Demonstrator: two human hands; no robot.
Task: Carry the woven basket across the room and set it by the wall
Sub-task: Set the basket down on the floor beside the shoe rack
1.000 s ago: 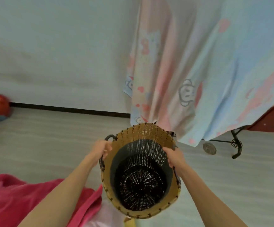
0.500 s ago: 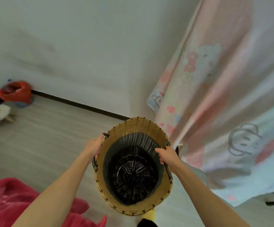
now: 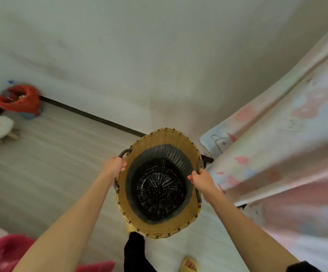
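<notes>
Woven basket [image 3: 188, 146] nearer wall [image 3: 139, 55] now

Soft even daylight, no glare. Wall [image 3: 120, 46] mottled with faint shadow. Motion blur smears sheet [image 3: 276, 154] at right and red bag [image 3: 20, 101]. Wide-angle bends baseboard [image 3: 90, 115], edges stretched.

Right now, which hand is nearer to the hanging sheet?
Right. The right hand grips the basket handle on the side beside the sheet; the left hand holds the opposite handle, farther away.
</notes>
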